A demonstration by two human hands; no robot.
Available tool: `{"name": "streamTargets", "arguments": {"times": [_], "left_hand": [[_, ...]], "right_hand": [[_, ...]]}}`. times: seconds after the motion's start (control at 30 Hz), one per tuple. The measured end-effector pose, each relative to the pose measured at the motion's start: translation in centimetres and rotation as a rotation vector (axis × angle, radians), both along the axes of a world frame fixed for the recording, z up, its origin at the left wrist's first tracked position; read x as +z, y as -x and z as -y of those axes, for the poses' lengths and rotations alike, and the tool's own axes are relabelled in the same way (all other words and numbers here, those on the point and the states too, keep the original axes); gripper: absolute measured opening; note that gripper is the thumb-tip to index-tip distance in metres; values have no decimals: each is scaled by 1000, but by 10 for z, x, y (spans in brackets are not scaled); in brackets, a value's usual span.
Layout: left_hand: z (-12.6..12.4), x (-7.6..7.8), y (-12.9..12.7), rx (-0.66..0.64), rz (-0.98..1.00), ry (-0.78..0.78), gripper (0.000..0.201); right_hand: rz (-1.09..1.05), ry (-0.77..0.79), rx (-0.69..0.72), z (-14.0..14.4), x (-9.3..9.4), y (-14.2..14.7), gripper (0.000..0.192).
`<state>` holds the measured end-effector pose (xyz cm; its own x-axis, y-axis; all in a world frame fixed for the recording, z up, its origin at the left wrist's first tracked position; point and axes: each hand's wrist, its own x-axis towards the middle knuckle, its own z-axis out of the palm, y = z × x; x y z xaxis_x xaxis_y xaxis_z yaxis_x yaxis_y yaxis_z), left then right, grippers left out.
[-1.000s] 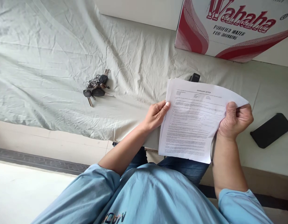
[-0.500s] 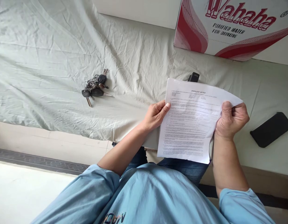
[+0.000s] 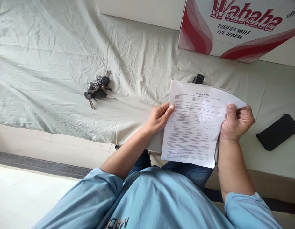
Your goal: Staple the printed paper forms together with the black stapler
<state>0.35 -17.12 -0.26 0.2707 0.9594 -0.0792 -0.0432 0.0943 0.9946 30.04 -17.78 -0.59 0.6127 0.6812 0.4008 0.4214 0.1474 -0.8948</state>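
Observation:
Between my hands is a white printed paper (image 3: 189,130) headed "OVERLEAF NOTES", tilted over the table's front edge above my lap. My left hand (image 3: 160,117) pinches its left edge, thumb on top and fingers behind. At the right edge my right hand (image 3: 237,121) grips it with the thumb in front and the fingers curled; the upper right corner bends over there. Whether there is more than one sheet I cannot tell. Just behind the top edge a small black object (image 3: 198,79) is partly hidden by the paper.
A bunch of keys (image 3: 98,87) lies to the left on the wrinkled pale cloth (image 3: 54,63). On the right rests a black flat case or phone (image 3: 278,132). A red and white water carton (image 3: 233,38) stands at the back right, beside a white box (image 3: 142,12).
The paper's upper right corner and my right hand have shifted very slightly to the left. Both hands keep their hold, and everything on the table stays in place.

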Motion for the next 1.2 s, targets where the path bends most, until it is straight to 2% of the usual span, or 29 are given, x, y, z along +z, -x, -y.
{"name": "streamTargets", "arguments": {"times": [0.17,0.27,0.37,0.5,0.7,0.83,0.93,1.03,1.1,1.17,1.2], "left_hand": [[0,-1,0,4,-4,-17,72],[-1,-1,0,17,-28,-40,72],[-1,0,0,9,-13,-42,72],[-2,0,-1,24,22,-37,72],[-5,0,-2,58,61,-27,74],[-7,-7,-5,195,134,26,73],[-9,-13,-8,283,270,77,67],[-11,-13,-9,229,440,109,56],[-13,-13,-8,170,525,104,49],[-16,-14,-6,143,562,73,45],[-18,-17,-4,144,559,49,46]], "right_hand": [[27,58,-12,1,1,2,71],[32,81,10,0,-1,2,66],[-16,75,144,-2,-5,-4,65],[-190,166,346,5,-6,-17,84],[-358,525,554,55,11,-34,74],[-408,714,651,101,24,-35,72],[-292,774,597,127,31,-30,60],[-19,714,387,136,46,-33,44],[198,544,212,132,64,-43,38],[395,279,80,120,90,-55,35],[485,151,67,114,104,-61,34]]}}
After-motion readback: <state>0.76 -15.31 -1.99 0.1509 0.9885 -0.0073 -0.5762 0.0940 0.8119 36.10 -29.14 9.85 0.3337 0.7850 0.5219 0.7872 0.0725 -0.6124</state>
